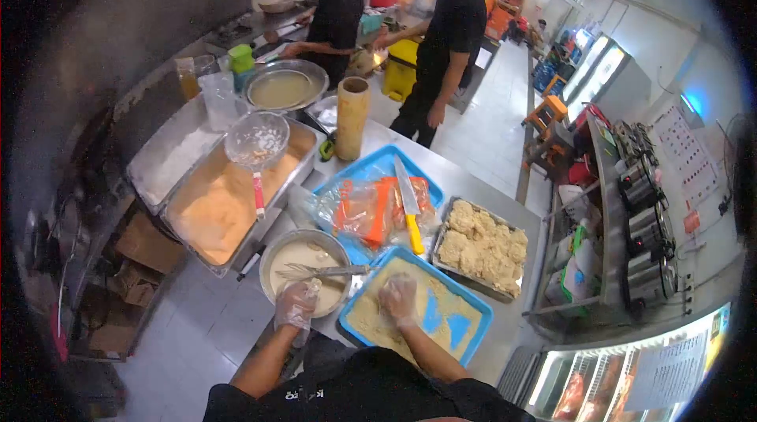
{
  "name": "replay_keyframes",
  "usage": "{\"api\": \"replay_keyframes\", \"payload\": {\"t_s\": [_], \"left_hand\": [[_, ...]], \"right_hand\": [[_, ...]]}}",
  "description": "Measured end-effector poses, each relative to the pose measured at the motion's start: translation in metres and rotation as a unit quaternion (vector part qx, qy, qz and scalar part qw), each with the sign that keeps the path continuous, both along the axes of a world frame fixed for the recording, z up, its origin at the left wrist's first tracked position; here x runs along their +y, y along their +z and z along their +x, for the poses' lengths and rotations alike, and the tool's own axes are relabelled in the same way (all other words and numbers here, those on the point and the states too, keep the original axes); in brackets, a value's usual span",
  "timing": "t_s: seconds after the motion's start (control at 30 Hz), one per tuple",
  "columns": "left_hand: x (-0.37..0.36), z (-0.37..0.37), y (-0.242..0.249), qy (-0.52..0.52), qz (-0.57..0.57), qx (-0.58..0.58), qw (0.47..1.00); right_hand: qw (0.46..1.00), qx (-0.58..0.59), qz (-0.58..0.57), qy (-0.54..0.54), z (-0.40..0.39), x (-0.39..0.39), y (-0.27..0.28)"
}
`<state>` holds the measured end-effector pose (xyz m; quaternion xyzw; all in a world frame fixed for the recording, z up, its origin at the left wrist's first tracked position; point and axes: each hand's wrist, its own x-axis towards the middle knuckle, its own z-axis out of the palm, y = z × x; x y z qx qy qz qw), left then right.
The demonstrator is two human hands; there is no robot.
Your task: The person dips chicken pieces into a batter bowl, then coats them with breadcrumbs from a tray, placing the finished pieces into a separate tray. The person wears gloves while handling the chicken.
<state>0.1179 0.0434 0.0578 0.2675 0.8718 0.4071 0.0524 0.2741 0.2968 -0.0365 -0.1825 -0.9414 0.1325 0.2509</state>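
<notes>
My left hand (296, 305), in a clear plastic glove, is at the near rim of a metal bowl (273, 252) of creamy batter. Its fingers are closed around a small, pale, batter-wet piece whose kind I cannot make out. Across the bowl lies a wire whisk (319, 270), just above that hand. My right hand (398, 297), also gloved, is down in the beige crumbs (378, 326) of a blue tray (482, 318). Its fingers are curled, and whatever is under them is hidden. To the right, a metal tray (471, 286) holds several crumb-coated pieces (482, 244).
A yellow-handled knife (408, 197) lies over plastic bags (355, 209) on another blue tray (386, 155). At left, a sieve (257, 142) rests over a pan of orange powder (213, 217). A tall cylinder (352, 118) stands behind. Two people in black (453, 35) work beyond the table.
</notes>
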Motion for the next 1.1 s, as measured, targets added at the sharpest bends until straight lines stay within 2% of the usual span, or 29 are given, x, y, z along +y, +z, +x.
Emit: {"api": "replay_keyframes", "payload": {"t_s": [0.03, 0.13, 0.17, 0.2, 0.27, 0.33, 0.43, 0.53, 0.63, 0.73, 0.83, 0.93, 0.97, 1.07, 1.1], "left_hand": [[-0.001, 0.001, 0.001, 0.006, -0.010, -0.018, 1.000], [-0.006, -0.004, -0.044, 0.022, 0.009, -0.072, 0.997], [0.001, 0.001, 0.006, 0.003, -0.037, -0.009, 0.999], [0.003, 0.005, 0.015, 0.011, -0.050, -0.021, 0.998], [0.008, 0.003, 0.023, 0.026, -0.077, -0.041, 0.996], [0.006, 0.001, 0.019, 0.014, -0.103, -0.050, 0.993], [0.005, 0.000, 0.019, 0.015, -0.110, -0.086, 0.990], [0.009, 0.000, 0.017, 0.030, -0.115, -0.087, 0.989], [0.007, 0.000, 0.015, 0.026, -0.067, -0.104, 0.992], [0.010, 0.001, 0.019, 0.037, -0.104, -0.116, 0.987], [0.004, 0.003, 0.002, 0.039, -0.043, -0.069, 0.996], [0.007, 0.002, 0.023, 0.028, -0.012, -0.082, 0.996], [0.007, 0.002, 0.020, 0.018, -0.037, -0.051, 0.998], [0.010, 0.000, 0.029, 0.020, -0.101, -0.072, 0.992], [0.007, -0.001, 0.017, 0.029, -0.092, -0.080, 0.992]], "right_hand": [[0.988, 0.057, 0.141, 0.036, 0.001, -0.002, -0.005], [0.993, -0.021, 0.108, 0.040, -0.002, -0.009, 0.001], [0.991, 0.024, 0.117, 0.066, -0.006, -0.013, 0.031], [0.993, -0.016, 0.081, 0.088, -0.005, -0.011, 0.039], [0.987, -0.093, 0.007, 0.130, -0.008, -0.008, 0.041], [0.992, -0.033, 0.008, 0.118, -0.015, -0.009, 0.021], [0.982, -0.142, -0.028, 0.124, -0.025, -0.019, 0.087], [0.988, -0.090, -0.050, 0.118, -0.022, -0.015, 0.056], [0.979, -0.162, -0.060, 0.105, -0.020, -0.012, 0.031], [0.979, -0.179, -0.058, 0.073, -0.028, -0.018, 0.056], [0.964, -0.236, -0.098, 0.078, -0.031, -0.018, 0.068], [0.970, -0.211, -0.091, 0.076, -0.029, -0.016, 0.070], [0.978, -0.181, -0.079, 0.069, -0.028, -0.014, 0.066], [0.993, -0.102, -0.034, 0.053, -0.022, -0.012, 0.047], [0.995, -0.083, -0.006, 0.053, -0.020, -0.011, 0.043]]}}
